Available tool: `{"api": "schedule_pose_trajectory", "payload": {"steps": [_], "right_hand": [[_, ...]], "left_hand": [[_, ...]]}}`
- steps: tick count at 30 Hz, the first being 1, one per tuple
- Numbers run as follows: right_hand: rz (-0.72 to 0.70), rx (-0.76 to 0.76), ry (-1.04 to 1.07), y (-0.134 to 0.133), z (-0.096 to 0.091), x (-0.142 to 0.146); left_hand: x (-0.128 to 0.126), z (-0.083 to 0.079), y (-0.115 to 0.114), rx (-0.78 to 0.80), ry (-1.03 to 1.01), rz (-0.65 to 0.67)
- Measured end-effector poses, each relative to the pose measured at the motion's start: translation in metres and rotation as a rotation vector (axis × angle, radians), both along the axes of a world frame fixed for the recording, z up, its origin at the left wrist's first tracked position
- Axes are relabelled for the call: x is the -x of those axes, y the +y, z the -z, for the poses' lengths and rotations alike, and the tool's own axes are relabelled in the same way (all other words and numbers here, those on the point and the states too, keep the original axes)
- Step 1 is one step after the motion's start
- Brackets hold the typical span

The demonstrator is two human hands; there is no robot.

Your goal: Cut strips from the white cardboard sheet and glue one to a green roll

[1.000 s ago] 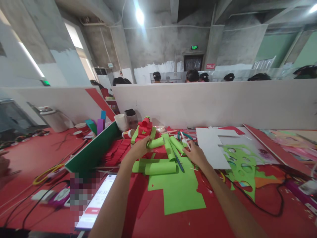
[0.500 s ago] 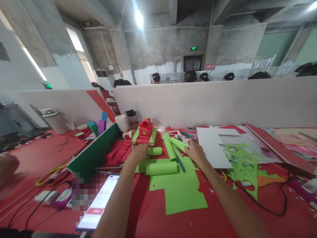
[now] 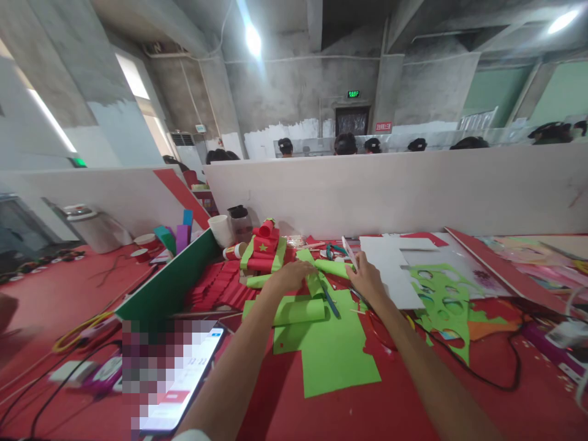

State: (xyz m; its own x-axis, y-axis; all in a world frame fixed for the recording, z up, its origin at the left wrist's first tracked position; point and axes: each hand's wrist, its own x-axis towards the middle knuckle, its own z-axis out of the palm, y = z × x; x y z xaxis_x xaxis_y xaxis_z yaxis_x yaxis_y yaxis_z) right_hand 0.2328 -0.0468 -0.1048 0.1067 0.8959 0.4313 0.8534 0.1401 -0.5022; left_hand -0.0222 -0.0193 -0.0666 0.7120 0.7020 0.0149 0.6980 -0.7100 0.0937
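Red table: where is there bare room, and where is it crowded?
Bare: the table between the green sheet, left forearm and right forearm; another patch right of the right forearm, before the black cord.
Crowded: around the left hand and right hand, with green rolls; leftward, red strips and the red model.

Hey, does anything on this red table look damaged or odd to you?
Two things. The green sheet on the right is full of rounded holes, though these look cut out rather than torn. Also, a blocky, pixelated patch covers part of the phone, probably masking within the picture itself.
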Motion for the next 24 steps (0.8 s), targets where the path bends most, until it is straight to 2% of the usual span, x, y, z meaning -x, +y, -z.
{"api": "schedule_pose_trajectory", "payload": {"steps": [5, 9, 12, 17, 20, 22, 24], "right_hand": [[-0.041, 0.062, 0.017, -0.005, -0.001, -0.002], [-0.067, 0.058, 0.143, -0.010, -0.007, -0.005], [-0.125, -0.008, 0.382, -0.011, -0.012, -0.008], [-0.324, -0.047, 0.787, -0.013, -0.018, -0.008], [-0.418, -0.054, 0.987, -0.014, -0.018, -0.006], [-0.451, -0.032, 1.122, -0.014, -0.016, -0.003], [-0.427, -0.035, 1.142, -0.013, -0.013, -0.001]], "left_hand": [[-0.023, 0.007, 0.012, -0.011, 0.025, 0.095], [-0.020, -0.007, 0.009, -0.051, 0.018, 0.135], [-0.012, -0.022, 0.001, -0.034, -0.095, 0.091], [-0.005, -0.045, -0.010, 0.060, -0.290, -0.099], [-0.004, -0.055, -0.011, 0.124, -0.265, -0.179], [-0.002, -0.059, -0.010, 0.148, -0.221, -0.174], [0.002, -0.062, -0.008, 0.167, -0.190, -0.153]]}}
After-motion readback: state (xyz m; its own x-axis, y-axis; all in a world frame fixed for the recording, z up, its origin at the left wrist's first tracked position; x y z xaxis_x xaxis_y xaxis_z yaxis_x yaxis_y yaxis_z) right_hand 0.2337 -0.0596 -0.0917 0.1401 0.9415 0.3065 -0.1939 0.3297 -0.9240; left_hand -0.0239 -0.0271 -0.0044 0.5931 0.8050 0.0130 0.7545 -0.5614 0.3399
